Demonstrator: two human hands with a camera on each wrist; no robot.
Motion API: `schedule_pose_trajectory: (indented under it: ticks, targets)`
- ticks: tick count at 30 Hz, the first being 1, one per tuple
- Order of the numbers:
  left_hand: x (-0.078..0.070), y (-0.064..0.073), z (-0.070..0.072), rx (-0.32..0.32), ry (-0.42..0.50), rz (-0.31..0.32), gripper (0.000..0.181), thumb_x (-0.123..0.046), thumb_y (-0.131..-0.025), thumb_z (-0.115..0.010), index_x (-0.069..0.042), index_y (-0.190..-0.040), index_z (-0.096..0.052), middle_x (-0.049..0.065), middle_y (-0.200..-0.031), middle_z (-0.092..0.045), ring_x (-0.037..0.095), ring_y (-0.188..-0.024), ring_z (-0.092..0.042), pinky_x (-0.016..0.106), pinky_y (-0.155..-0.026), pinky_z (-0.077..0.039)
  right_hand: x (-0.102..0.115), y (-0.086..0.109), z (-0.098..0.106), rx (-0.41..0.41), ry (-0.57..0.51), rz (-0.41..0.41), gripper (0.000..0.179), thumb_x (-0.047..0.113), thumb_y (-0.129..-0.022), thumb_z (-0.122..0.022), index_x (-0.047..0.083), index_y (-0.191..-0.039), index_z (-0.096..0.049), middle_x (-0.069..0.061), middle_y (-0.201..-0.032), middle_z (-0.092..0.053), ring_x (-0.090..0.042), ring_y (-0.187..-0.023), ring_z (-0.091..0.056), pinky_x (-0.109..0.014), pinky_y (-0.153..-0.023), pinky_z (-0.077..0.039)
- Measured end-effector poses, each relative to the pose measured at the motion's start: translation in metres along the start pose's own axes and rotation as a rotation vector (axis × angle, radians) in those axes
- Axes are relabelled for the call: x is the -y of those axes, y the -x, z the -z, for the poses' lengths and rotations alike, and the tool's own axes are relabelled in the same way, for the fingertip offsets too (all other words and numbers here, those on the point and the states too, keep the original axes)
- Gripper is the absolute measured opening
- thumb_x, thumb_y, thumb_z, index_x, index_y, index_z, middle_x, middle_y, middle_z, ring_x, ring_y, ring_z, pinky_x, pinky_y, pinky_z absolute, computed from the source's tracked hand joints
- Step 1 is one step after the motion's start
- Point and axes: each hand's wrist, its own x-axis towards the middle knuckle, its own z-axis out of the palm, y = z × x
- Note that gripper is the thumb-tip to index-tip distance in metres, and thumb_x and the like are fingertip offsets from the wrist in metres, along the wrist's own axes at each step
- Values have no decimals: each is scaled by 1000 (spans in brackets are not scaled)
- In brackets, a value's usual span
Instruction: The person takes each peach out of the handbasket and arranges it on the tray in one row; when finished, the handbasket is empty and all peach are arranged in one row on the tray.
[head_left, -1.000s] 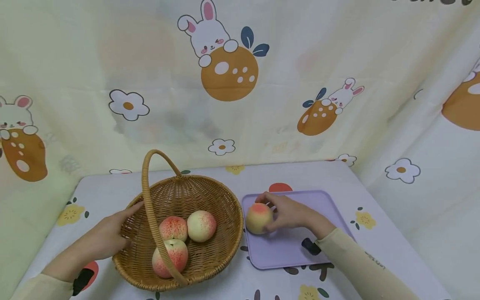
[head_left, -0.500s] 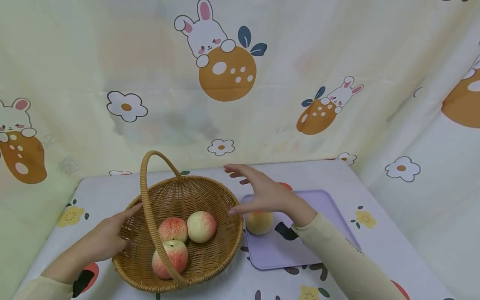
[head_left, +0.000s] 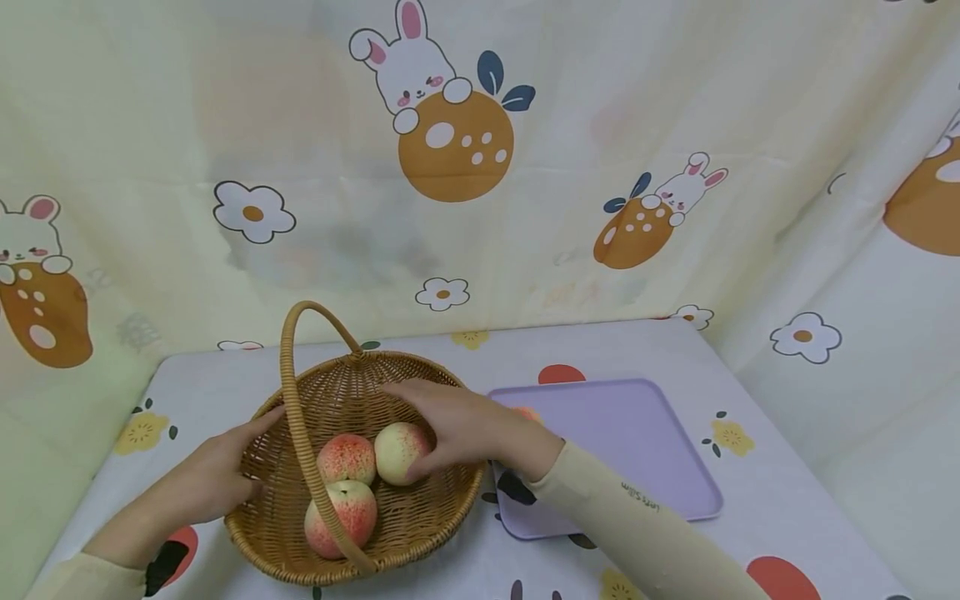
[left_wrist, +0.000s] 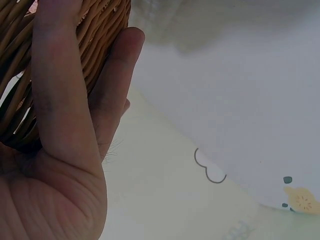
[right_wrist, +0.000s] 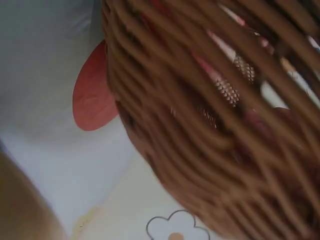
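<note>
My left hand (head_left: 206,471) grips the left rim of a brown wicker basket (head_left: 442,521), fingers against its woven side (left_wrist: 107,45) in the left wrist view. Three peaches lie inside: a red-speckled one (head_left: 345,458), a pale one (head_left: 396,450) to its right, and a pink and cream one (head_left: 352,512) nearer me, partly behind the handle. Over the basket's right side reaches my right hand (head_left: 461,421), fingers spread, thumb by the pale peach; whether it touches cannot be told. Another peach (head_left: 528,413) on the purple tray is mostly hidden by my right wrist.
The purple tray (head_left: 637,433) lies right of the basket on a patterned tablecloth (head_left: 750,500). The basket's tall arched handle (head_left: 288,367) rises beside my left hand. A curtain with rabbit prints (head_left: 337,250) hangs behind the table. Blurred basket weave (right_wrist: 200,125) fills much of the right wrist view.
My right hand was at the tray's peach, lifted away from it, and has moved left over the basket. That peach stays on the tray. My left hand keeps its place.
</note>
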Motion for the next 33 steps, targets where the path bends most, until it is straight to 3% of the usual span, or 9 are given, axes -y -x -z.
schedule_pose_trajectory:
  ticks: [8,14,21,26,33]
  targets:
    - [1,0,-1,-2,2,5,99,9,-72,-74,0,-159,-27,40,-150,-34,60,-132,-37,57,-86,-54,10,-13,-14,94,158,-33,105,43,-76,-88,10,-159,-31,-8,-157,-42,-17,-139,-44,-32,-112,-36]
    - [2,0,-1,-3,-3,0,100,8,-72,-75,-2,-159,-26,39,-151,-34,59,-134,-36,60,-90,-51,14,-19,-27,192,260,-69,97,39,-74,-90,17,-154,-42,-1,-147,-51,-14,-126,-55,-33,-102,-46]
    - [4,2,-2,-13,-16,-10,99,8,-72,-75,1,-158,-27,40,-149,-35,59,-132,-38,58,-88,-52,18,-22,-34,172,315,-82,78,30,-71,-92,23,-139,-54,2,-130,-59,-12,-105,-62,-31,-88,-52]
    - [4,2,-2,-12,-2,-1,99,9,-72,-74,-1,-159,-27,40,-150,-35,59,-132,-38,57,-87,-53,16,-19,-30,177,217,-87,72,27,-66,-94,26,-129,-59,8,-119,-62,-9,-101,-61,-29,-86,-50]
    - [3,1,-2,-11,17,-16,101,9,-72,-75,-1,-159,-26,40,-149,-36,59,-132,-39,56,-86,-54,11,-3,-6,93,-128,17,72,23,-67,-89,26,-131,-57,14,-118,-61,-4,-100,-58,-24,-84,-49]
